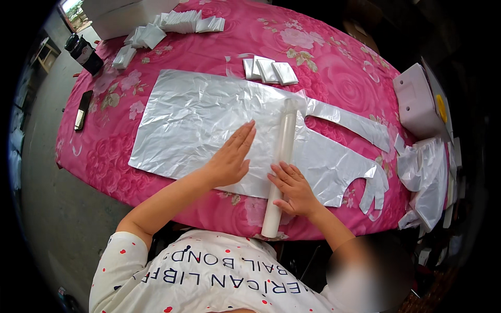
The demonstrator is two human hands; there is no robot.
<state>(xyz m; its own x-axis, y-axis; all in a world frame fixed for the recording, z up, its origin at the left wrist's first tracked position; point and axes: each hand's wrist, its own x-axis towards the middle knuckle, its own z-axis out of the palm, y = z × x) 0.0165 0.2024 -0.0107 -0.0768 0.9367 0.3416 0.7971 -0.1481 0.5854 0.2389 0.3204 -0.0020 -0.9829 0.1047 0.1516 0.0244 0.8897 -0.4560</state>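
Observation:
A thin, translucent white plastic apron sheet (198, 120) lies spread flat on the pink flowered tablecloth (334, 68), its straps reaching to the right. A long white tube (282, 151) lies across the sheet, running from its middle down past the table's near edge. My left hand (229, 156) is pressed flat on the sheet just left of the tube, fingers spread. My right hand (293, 189) grips the tube's lower part from the right, fingers curled against it.
Three folded plastic packets (270, 70) lie beyond the sheet, with many more piled at the far left (172, 23). A dark bottle (83, 52) and a phone (82, 109) sit near the left edge. A white box (417, 101) and loose plastic (425, 177) are on the right.

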